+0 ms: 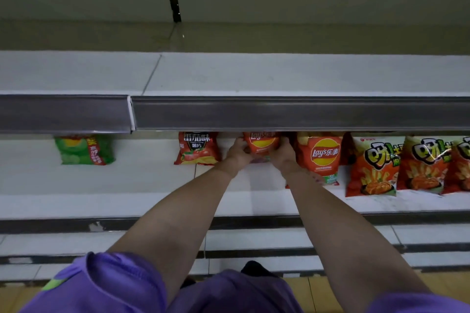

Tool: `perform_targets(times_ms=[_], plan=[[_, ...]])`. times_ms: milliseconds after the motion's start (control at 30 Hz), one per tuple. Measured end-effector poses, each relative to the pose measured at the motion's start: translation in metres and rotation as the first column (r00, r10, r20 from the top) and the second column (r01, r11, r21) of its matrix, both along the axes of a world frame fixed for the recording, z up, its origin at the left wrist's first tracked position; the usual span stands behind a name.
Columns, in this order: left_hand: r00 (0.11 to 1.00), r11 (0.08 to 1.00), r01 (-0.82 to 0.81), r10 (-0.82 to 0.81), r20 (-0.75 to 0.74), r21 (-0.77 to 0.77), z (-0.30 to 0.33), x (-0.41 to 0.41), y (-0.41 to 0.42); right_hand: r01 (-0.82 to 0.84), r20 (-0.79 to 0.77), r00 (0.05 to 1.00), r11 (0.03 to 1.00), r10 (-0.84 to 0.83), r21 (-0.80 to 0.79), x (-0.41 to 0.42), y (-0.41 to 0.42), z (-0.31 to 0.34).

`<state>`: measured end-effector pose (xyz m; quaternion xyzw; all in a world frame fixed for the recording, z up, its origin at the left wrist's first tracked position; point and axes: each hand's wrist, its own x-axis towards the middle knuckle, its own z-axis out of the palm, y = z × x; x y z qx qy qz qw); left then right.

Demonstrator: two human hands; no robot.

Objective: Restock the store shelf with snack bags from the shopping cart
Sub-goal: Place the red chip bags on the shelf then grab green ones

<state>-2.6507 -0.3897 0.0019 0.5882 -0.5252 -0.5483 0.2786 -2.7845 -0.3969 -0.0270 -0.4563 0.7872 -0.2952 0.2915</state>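
Both the left hand (237, 154) and the right hand (283, 154) clasp a red Lay's bag (262, 143), seating it on the shelf (152, 180); next likely releasing it upright.

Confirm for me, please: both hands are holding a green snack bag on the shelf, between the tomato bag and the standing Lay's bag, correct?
Not quite: the head view shows both hands, left and right, holding a red Lay's bag, not a green one. The rest stands.
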Motion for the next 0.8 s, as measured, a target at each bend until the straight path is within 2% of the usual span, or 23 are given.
perform_targets(times_ms=[67,167,233,433,500,700,800], plan=[[0.999,1.0,-0.028,0.028,-0.029,0.002,-0.004,0.0,-0.002,0.013,0.006,1.0,1.0,-0.013,0.003,0.001,0.003,-0.004],[0.997,0.998,-0.059,0.058,0.042,0.018,-0.013,-0.004,-0.02,0.007,-0.001,1.0,1.0,-0.007,-0.021,0.0,0.001,-0.004],[0.993,0.993,-0.117,0.117,0.013,0.029,-0.027,-0.007,-0.036,0.001,0.013,1.0,0.999,0.0,-0.035,-0.004,0.001,-0.005],[0.969,0.983,-0.165,0.178,0.171,-0.084,-0.051,-0.007,-0.026,-0.01,0.02,1.0,0.998,0.011,-0.055,-0.003,0.013,-0.006],[0.972,0.98,-0.176,0.189,0.139,-0.097,-0.046,-0.007,-0.018,0.009,0.049,0.999,0.998,-0.006,-0.066,-0.002,0.014,-0.002],[0.993,0.992,-0.122,0.122,0.004,-0.034,-0.05,-0.01,-0.022,-0.076,0.125,0.989,0.996,0.08,-0.039,0.004,0.015,0.003],[0.99,0.991,-0.125,0.127,0.059,-0.044,-0.046,-0.009,-0.006,-0.111,0.152,0.982,0.994,0.108,0.017,-0.002,0.021,-0.007]])
